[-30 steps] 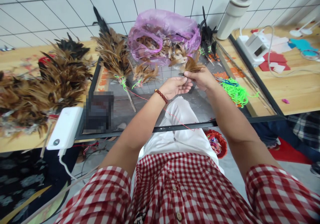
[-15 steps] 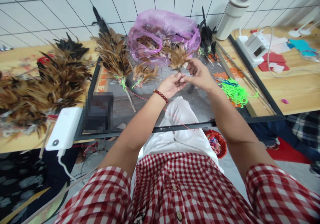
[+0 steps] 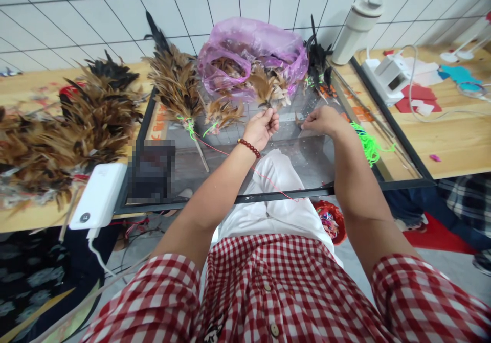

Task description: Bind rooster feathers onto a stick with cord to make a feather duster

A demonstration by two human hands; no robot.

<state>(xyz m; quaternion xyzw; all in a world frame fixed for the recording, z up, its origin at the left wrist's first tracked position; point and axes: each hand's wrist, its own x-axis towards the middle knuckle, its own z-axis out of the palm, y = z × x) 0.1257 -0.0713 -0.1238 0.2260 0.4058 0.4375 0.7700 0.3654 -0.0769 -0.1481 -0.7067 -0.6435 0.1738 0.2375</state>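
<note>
My left hand [image 3: 261, 128], with a bead bracelet on its wrist, pinches a small bunch of brown feathers [image 3: 262, 88] by the base. The feathers point away from me, in front of a purple plastic bag [image 3: 264, 33] with more feathers in it. My right hand [image 3: 324, 120] is closed low over the glass-like tabletop, with a small brown feather [image 3: 297, 119] at its fingertips. Left of my hands lie a short feather cluster [image 3: 222, 113] and a long feather duster [image 3: 174, 82] on a stick, both tied with green string.
Big brown feather bundles [image 3: 103, 123] and a white power bank [image 3: 98, 196] are at the left. Green cord [image 3: 370, 146] and thin rods lie on the right. Behind stand black feathers [image 3: 317, 59] and a white bottle [image 3: 356, 28]. A socket block [image 3: 387, 79] sits further right.
My hands have moved apart. The right one has gone right and slightly down, away from the feather bunch, with a small feather. My left hand keeps the bunch almost in place.
</note>
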